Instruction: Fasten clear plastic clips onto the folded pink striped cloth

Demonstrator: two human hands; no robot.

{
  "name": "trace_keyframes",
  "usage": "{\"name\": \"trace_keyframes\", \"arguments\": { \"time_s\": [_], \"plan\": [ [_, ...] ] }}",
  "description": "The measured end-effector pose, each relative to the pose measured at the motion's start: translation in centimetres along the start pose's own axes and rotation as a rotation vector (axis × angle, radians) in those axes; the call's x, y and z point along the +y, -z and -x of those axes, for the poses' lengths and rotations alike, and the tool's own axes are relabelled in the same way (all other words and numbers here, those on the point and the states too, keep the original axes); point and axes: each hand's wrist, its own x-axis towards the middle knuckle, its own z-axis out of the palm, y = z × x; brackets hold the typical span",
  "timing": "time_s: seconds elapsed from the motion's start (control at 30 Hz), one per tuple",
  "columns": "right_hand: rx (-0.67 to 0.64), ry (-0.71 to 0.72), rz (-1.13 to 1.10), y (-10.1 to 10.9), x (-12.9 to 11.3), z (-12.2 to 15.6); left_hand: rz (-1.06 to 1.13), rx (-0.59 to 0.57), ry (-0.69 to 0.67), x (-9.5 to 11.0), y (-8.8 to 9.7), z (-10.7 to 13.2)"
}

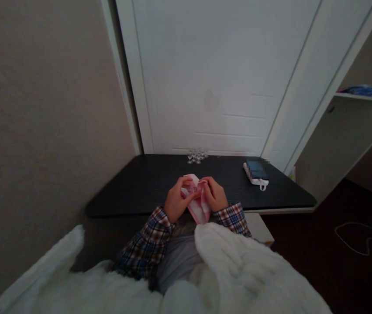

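A pink and white cloth (199, 213) is bunched between my two hands, just over the near edge of the black table. My left hand (177, 199) curls round its left side, thumb pointing inward. With bent fingers, my right hand (217, 197) pinches the cloth's upper right part. Something clear and shiny shows in the folds between the fingers; I cannot make out its shape. Beyond my hands, several small clear stemmed glasses (198, 155) stand grouped at the back of the table.
The black tabletop (123, 192) reaches back to a white panelled door (186, 78). To the right lies a dark-screened phone-like device (256, 169) on a white object with a loop. A white box (258, 229) sits below the table's front edge, and a white cable (353, 250) trails across the floor.
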Motion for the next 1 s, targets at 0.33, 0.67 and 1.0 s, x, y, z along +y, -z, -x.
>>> {"name": "trace_keyframes", "arguments": {
  "time_s": [0.33, 0.67, 1.0],
  "plan": [
    [-0.087, -0.026, 0.129, -0.8, 0.3, -0.3, -0.097, -0.052, -0.077, 0.2, 0.0, 0.1],
    [-0.130, -0.081, 0.396, -1.0, 0.9, -0.3, -0.163, -0.095, -0.124, 0.0, -0.1, 0.3],
    [-0.111, -0.135, 0.405, -0.9, 0.5, -0.3, -0.159, -0.085, -0.113, 0.1, -0.1, 0.1]
  ]
}}
